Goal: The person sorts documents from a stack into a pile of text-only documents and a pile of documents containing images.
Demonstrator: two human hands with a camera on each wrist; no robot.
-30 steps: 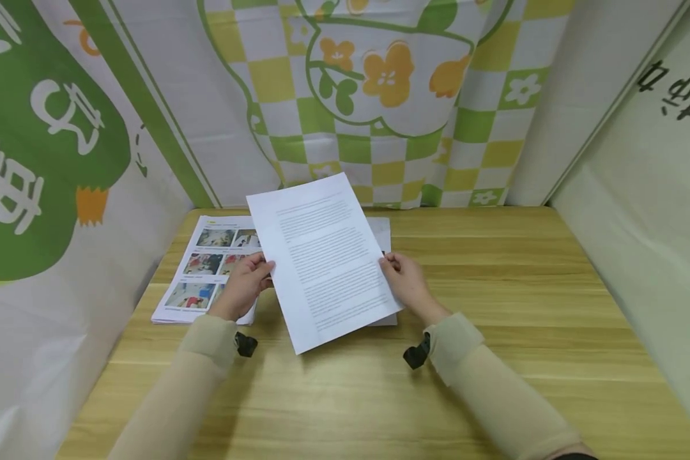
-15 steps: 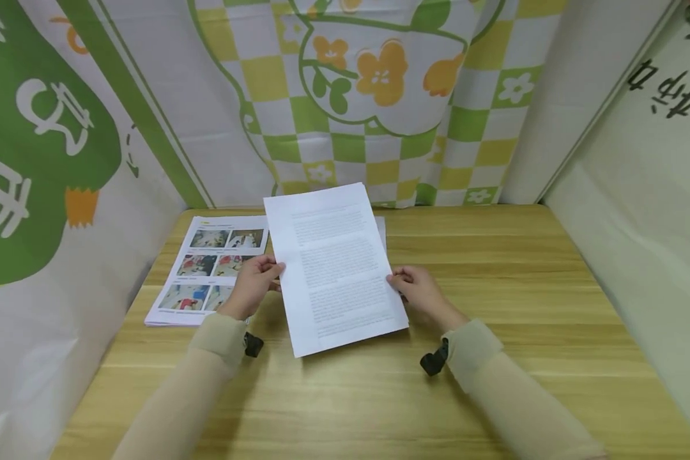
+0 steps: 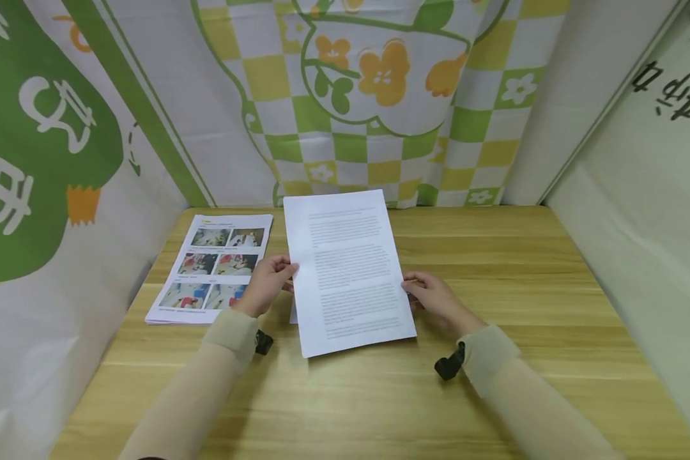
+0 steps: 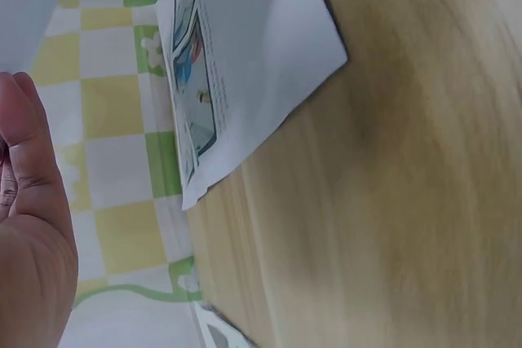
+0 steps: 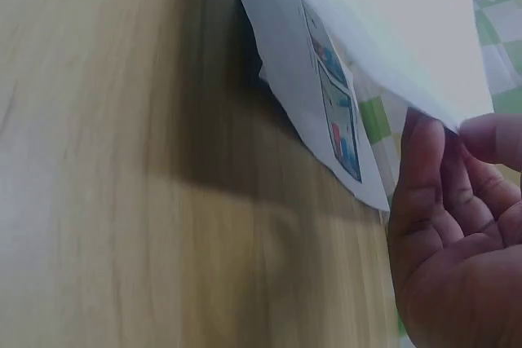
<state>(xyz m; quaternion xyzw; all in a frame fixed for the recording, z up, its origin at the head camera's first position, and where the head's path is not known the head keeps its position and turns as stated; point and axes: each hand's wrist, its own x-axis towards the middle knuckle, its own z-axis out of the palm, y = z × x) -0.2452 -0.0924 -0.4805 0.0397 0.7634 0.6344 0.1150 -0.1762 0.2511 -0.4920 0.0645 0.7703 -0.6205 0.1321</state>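
Together, both hands hold one printed sheet (image 3: 351, 271) above the wooden surface (image 3: 494, 383). The left hand (image 3: 270, 281) pinches the sheet's left edge, thumb on top, and the right hand (image 3: 434, 299) pinches its right edge, fingers curled under the paper. The sheet is covered in lines of text and tilts slightly, its near edge low over the surface. Just beside the left hand lies a stack of pages with colour photos (image 3: 213, 265), flat on the surface near the patterned cloth wall (image 3: 379, 96).
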